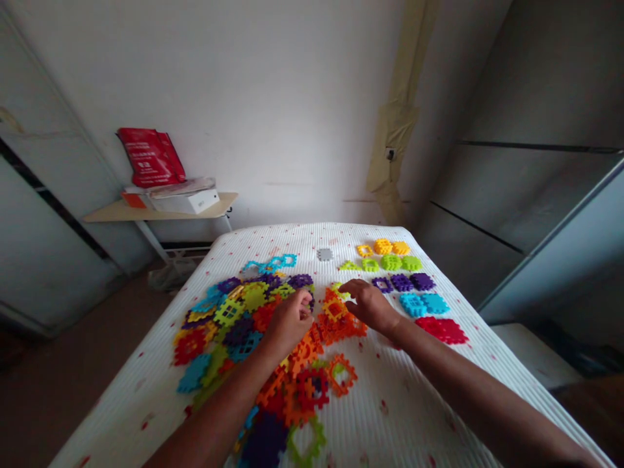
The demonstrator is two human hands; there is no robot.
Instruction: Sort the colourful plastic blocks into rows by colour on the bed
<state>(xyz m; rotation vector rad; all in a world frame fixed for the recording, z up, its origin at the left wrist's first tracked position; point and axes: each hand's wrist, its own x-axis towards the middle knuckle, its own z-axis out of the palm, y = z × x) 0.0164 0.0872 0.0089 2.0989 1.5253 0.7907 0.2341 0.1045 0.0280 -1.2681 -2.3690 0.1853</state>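
My left hand (291,320) is over the right part of a loose pile of plastic interlocking tiles, its fingers curled in. Whatever is in those fingers, if anything, is hidden. To its right, my right hand (371,304) has its thumb and fingers apart, with nothing visible between them. A lime green tile (340,290) shows just beside its fingertips. Orange window-frame tiles (334,309) lie between the two hands. Under and around my left forearm are red, purple, blue and green tiles, including a lime tile with a four-pane window (229,312).
Sorted by colour at the right are yellow (383,246), lime (391,262), purple (402,283), blue (413,304) and red tiles (442,330). A grey tile (324,254) lies farther back. A side table (112,212) holds a red bag (151,157) and white box (188,200).
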